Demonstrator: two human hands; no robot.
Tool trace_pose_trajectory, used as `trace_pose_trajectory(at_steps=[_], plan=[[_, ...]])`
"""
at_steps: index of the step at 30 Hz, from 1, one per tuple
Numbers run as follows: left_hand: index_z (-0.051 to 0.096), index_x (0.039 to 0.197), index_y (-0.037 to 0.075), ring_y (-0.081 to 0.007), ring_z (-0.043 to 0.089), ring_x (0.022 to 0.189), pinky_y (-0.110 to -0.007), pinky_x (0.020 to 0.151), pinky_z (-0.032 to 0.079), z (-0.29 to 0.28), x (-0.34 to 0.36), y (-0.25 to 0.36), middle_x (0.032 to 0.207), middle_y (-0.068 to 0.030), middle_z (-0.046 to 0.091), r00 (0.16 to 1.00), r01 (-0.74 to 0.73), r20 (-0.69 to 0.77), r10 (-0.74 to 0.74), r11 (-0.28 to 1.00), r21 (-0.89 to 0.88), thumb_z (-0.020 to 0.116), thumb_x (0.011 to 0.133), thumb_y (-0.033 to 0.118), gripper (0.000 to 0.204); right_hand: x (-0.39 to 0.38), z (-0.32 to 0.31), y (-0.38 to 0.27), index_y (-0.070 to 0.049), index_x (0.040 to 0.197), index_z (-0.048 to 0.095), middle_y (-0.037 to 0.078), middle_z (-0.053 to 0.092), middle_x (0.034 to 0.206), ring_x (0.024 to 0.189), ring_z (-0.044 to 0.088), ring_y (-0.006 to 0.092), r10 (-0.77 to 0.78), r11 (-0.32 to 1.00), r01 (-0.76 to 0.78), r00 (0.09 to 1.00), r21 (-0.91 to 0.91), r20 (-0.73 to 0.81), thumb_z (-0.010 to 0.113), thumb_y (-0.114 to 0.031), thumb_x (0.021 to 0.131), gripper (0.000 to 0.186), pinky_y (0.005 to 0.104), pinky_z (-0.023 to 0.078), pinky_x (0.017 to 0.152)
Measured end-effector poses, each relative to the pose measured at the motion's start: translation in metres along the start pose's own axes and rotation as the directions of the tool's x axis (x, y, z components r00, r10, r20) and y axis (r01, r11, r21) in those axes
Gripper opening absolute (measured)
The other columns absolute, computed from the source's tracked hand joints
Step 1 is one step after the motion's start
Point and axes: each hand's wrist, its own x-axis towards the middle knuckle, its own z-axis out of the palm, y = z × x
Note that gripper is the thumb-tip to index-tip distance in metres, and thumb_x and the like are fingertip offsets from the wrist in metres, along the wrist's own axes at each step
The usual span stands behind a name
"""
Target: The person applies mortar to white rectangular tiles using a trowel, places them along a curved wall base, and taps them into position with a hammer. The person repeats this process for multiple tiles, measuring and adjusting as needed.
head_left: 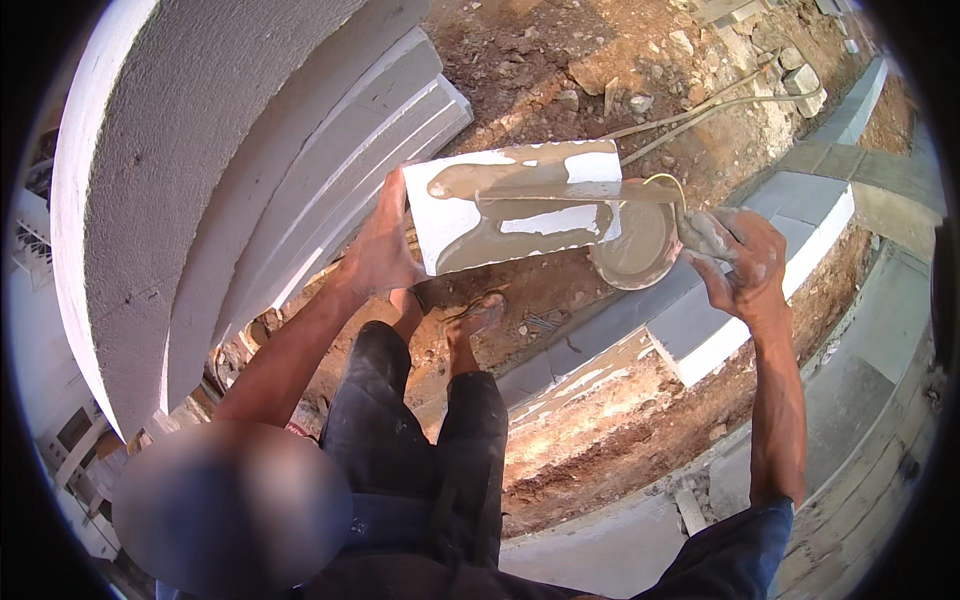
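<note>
From where I stand, the left hand (378,245) is clamped around one end of the white block (432,215), which sits raised in front of the person, its far end by the bucket (638,284). The right hand (745,260) is closed around the grip of the trowel (560,192), whose blade lies along the block's upper face. The grey mortar (480,250) is patchy, with white bare along the middle and at both ends. I'd say the blade wants a shallow tilt and long, even strokes, filling those bare spots and working out to the rims without spilling over; a firm left grip should stop the block rocking.

For room, the stacked blocks (400,75) rise close by the left hand, so elbow space looks tight there. The laid blocks (760,225) run under the right hand; rough soil (540,65) lies beyond.
</note>
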Motion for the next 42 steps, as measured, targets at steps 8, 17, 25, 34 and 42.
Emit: trace_pose_trajectory(at_steps=[8, 17, 25, 34, 42], plan=[[0.016, 0.144, 0.0, -0.0295, 0.042, 0.132, -0.04, 0.111, 0.034, -0.006, -0.005, 0.001, 0.136, -0.0187, 0.042, 0.999, 0.007, 0.04, -0.003, 0.995, -0.104, 0.09, 0.057, 0.013, 0.115, -0.062, 0.09, 0.051, -0.011, 0.116, 0.064, 0.018, 0.059, 0.112, 0.098, 0.058, 0.038, 0.167, 0.974, -0.171, 0.985, -0.148, -0.039, 0.077, -0.003, 0.067, 0.052, 0.0452, 0.05, 0.08], [0.027, 0.142, 0.003, -0.0305, 0.047, 0.123, -0.042, 0.106, 0.036, 0.011, 0.019, 0.02, 0.135, -0.0176, 0.043, 0.858, 0.427, 0.281, -0.43, 0.295, -0.855, 0.088, 0.062, 0.03, 0.104, -0.222, 0.177, -0.012, -0.005, 0.12, 0.063, 0.02, 0.057, 0.104, 0.093, 0.06, 0.0392, 0.822, 0.569, -0.82, 0.566, -0.068, 0.058, 0.07, -0.017, 0.08, 0.042, 0.0475, 0.053, 0.079], [0.022, 0.141, 0.0, -0.027, 0.049, 0.119, -0.04, 0.101, 0.042, 0.011, -0.001, -0.039, 0.129, -0.0162, 0.045, 0.973, -0.225, -0.039, 0.228, 0.972, 0.072, 0.088, 0.061, 0.024, 0.106, -0.24, 0.242, 0.007, 0.004, 0.097, 0.067, 0.028, 0.065, 0.101, 0.094, 0.065, 0.042, 0.983, -0.012, -0.994, -0.031, -0.105, 0.182, 0.072, -0.03, 0.076, 0.041, 0.0471, 0.054, 0.084], [0.026, 0.147, 0.012, -0.0277, 0.051, 0.124, -0.045, 0.106, 0.041, 0.018, 0.005, 0.029, 0.139, -0.0122, 0.046, 0.994, -0.098, -0.075, 0.073, 0.91, -0.404, 0.062, 0.088, 0.054, 0.081, -0.116, 0.247, -0.023, 0.002, 0.132, 0.051, 0.03, 0.043, 0.14, 0.132, 0.042, 0.0414, 0.755, 0.575, -0.818, 0.542, 0.023, 0.369, 0.08, -0.026, 0.07, 0.074, 0.0472, 0.041, 0.106], [0.004, 0.154, 0.01, -0.0248, 0.036, 0.138, -0.042, 0.112, 0.035, -0.004, 0.026, 0.032, 0.151, -0.0133, 0.03, 0.81, 0.367, 0.523, -0.266, -0.465, -0.805, 0.085, 0.075, 0.027, 0.114, -0.011, 0.227, 0.015, -0.005, 0.152, 0.022, 0.022, 0.025, 0.154, 0.139, 0.031, 0.0399, 0.368, 0.717, -0.468, 0.884, 0.517, 0.289, 0.085, -0.033, 0.062, 0.113, 0.0475, 0.032, 0.113]])
